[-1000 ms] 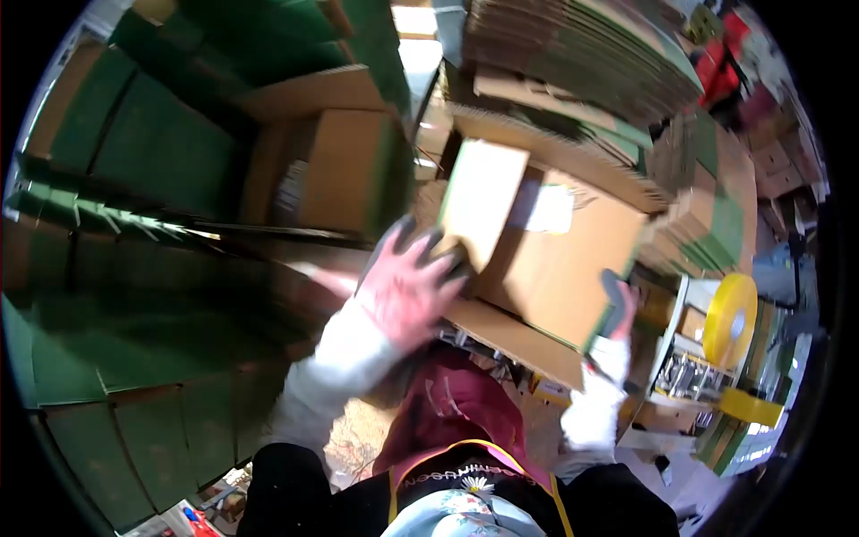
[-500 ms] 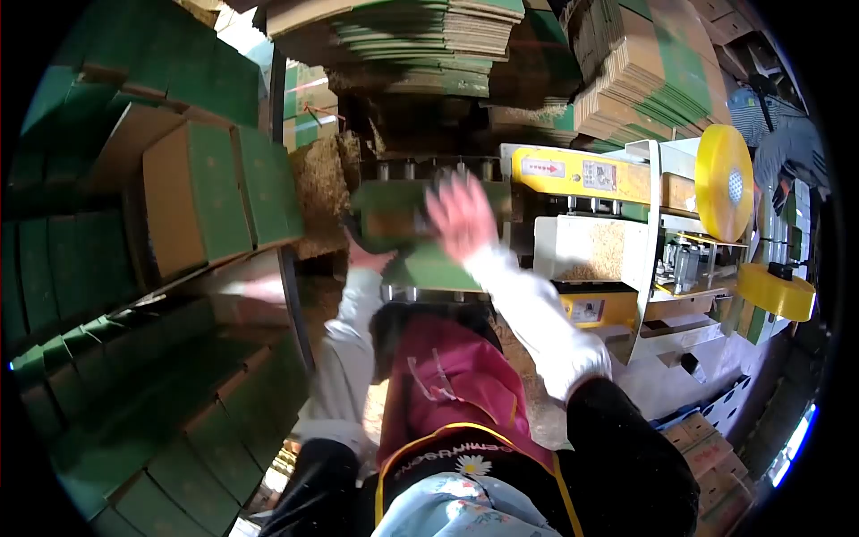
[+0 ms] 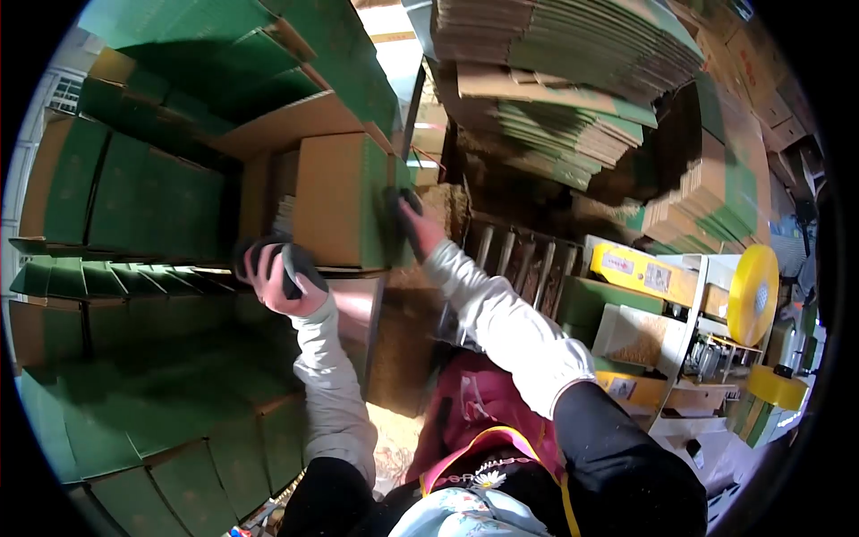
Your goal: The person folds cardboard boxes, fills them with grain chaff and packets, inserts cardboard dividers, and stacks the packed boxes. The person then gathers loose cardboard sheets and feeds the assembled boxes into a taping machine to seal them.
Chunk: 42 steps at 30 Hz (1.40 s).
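A green and brown cardboard box (image 3: 333,201) stands at the edge of the stacked boxes on the left, with a flap raised and greyish contents partly showing. My left hand (image 3: 284,276), in a partly black glove, has its fingers curled at the box's near left corner. Against the box's right side lies my right hand (image 3: 416,225), also partly black-gloved, with its fingers partly hidden behind the edge. The box is between my two hands.
Green boxes (image 3: 157,192) are stacked at left. A roller conveyor (image 3: 523,264) leads to a yellow taping machine (image 3: 646,276) with yellow tape rolls (image 3: 753,295); a green box (image 3: 591,309) sits in it. Flattened cartons (image 3: 564,134) are piled behind.
The view has turned left. My hands have moved from the green box on the conveyor to the box at the left stack. The conveyor box now sits farther right, inside the machine.
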### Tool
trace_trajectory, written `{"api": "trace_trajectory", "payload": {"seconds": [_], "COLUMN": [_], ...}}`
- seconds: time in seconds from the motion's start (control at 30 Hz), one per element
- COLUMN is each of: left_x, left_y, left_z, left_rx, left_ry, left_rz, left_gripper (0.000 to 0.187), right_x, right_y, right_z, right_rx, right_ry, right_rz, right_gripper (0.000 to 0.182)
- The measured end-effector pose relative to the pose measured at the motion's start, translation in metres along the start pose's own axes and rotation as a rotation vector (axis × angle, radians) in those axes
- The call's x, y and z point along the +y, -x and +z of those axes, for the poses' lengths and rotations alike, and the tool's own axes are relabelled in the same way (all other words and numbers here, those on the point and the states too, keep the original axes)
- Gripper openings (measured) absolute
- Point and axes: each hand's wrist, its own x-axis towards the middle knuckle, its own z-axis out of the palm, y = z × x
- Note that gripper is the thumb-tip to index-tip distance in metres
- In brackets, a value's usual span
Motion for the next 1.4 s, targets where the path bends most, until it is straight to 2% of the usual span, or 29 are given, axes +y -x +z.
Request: {"api": "trace_trajectory", "payload": {"seconds": [0.03, 0.07, 0.1, 0.13, 0.17, 0.2, 0.27, 0.37, 0.43, 0.47, 0.53, 0.57, 0.63, 0.67, 0.7, 0.73, 0.77, 0.8, 0.87, 0.93, 0.97, 1.0, 1.1, 1.2, 1.27, 1.3, 1.33, 1.37, 1.4], "left_x": [0.007, 0.029, 0.05, 0.076, 0.102, 0.119, 0.146, 0.164, 0.138, 0.118, 0.117, 0.121, 0.136, 0.147, 0.155, 0.159, 0.159, 0.161, 0.161, 0.152, 0.155, 0.185, 0.243, 0.187, 0.138, 0.121, 0.101, 0.088, 0.083], "left_y": [-0.007, -0.027, -0.035, -0.036, -0.037, -0.038, -0.035, -0.027, -0.007, 0.051, 0.103, 0.12, 0.147, 0.159, 0.171, 0.182, 0.192, 0.197, 0.206, 0.25, 0.273, 0.276, 0.31, 0.268, 0.153, 0.109, 0.072, 0.051, 0.034], "left_z": [0.018, 0.018, 0.014, 0.0, -0.013, -0.026, -0.05, -0.051, -0.018, 0.0, 0.038, 0.052, 0.074, 0.082, 0.084, 0.094, 0.106, 0.114, 0.112, 0.111, 0.115, 0.103, 0.053, 0.038, 0.019, -0.006, -0.017, -0.023, -0.027], "left_rx": [0.183, 0.189, 0.131, -0.116, -0.364, -0.366, -0.451, -0.75, -1.212, -1.318, -1.767, -1.815, -1.886, -1.681, -1.465, -1.471, -1.513, -1.54, -1.454, -1.0, -1.008, -0.957, -0.955, -1.087, -0.902, -0.816, -0.665, -0.484, -0.371], "left_ry": [0.206, 0.128, 0.124, 0.13, 0.132, 0.134, 0.225, 0.221, 0.209, 0.27, 0.349, 0.327, 0.32, 0.238, 0.168, 0.185, 0.045, -0.1, -0.148, 0.858, 1.024, 0.857, 0.698, 0.746, 0.75, 0.698, 0.664, 0.604, 0.47], "left_rz": [-0.07, 0.051, 0.09, 0.1, 0.104, 0.091, 0.618, 0.193, 0.209, 0.275, -0.027, 0.051, 0.158, 0.36, 0.541, 0.553, 0.409, 0.257, 0.152, -1.045, -1.198, -1.166, -1.107, -1.02, -0.904, -0.885, -0.486, -0.23, -0.163], "left_gripper": [0.024, 0.02, 0.018, 0.014, 0.011, 0.011, 0.021, 0.043, 0.052, 0.05, 0.046, 0.048, 0.051, 0.058, 0.066, 0.066, 0.073, 0.081, 0.092, 0.091, 0.092, 0.094, 0.103, 0.071, 0.05, 0.042, 0.04, 0.04, 0.039], "right_x": [-0.015, -0.023, -0.016, -0.013, -0.06, -0.099, -0.128, -0.147, -0.12, -0.082, -0.011, 0.012, 0.019, -0.004, -0.043, -0.063, -0.092, -0.11, -0.112, -0.042, -0.01, 0.005, -0.028, -0.051, -0.063, -0.052, -0.007, 0.007, 0.011], "right_y": [-0.006, -0.006, -0.01, -0.018, 0.018, 0.048, 0.101, 0.173, 0.199, 0.202, 0.21, 0.218, 0.232, 0.227, 0.224, 0.21, 0.198, 0.179, 0.14, 0.185, 0.208, 0.225, 0.242, 0.189, 0.157, 0.146, 0.149, 0.145, 0.139], "right_z": [0.011, 0.018, 0.013, 0.003, 0.004, -0.015, -0.062, -0.152, -0.211, -0.24, -0.278, -0.287, -0.282, -0.248, -0.216, -0.196, -0.184, -0.178, -0.183, -0.2, -0.21, -0.216, -0.203, -0.163, -0.13, -0.127, -0.149, -0.16, -0.166], "right_rx": [-0.013, -0.026, -0.156, -0.291, -0.106, -0.064, 0.073, 0.197, 0.355, 0.411, 0.368, 0.355, 0.526, 0.886, 0.968, 0.946, 0.854, 0.744, 0.397, 0.277, 0.169, 0.051, 0.263, 0.227, 0.022, -0.247, -0.439, -0.635, -0.836], "right_ry": [-0.205, -0.407, -0.663, -0.908, -0.601, 0.037, -0.125, -0.416, -0.386, -0.298, 0.336, 0.665, 0.793, 0.436, 0.699, 0.712, 1.033, 1.429, 1.675, 1.701, 1.732, 1.757, 1.553, 1.347, 1.509, 1.678, 1.762, 1.859, 1.948], "right_rz": [0.035, 0.086, 0.159, 0.231, 0.073, 0.03, -0.029, -0.1, 0.045, 0.102, 0.024, -0.014, 0.028, 0.137, 0.027, -0.308, -0.397, -0.437, -0.409, -0.306, -0.231, -0.148, -0.244, -0.45, -0.28, -0.193, -0.392, -0.268, -0.137], "right_gripper": [0.052, 0.051, 0.048, 0.044, 0.039, 0.041, 0.046, 0.061, 0.063, 0.063, 0.063, 0.063, 0.064, 0.065, 0.067, 0.069, 0.067, 0.066, 0.054, 0.052, 0.05, 0.048, 0.046, 0.047, 0.05, 0.053, 0.047, 0.044, 0.042]}}
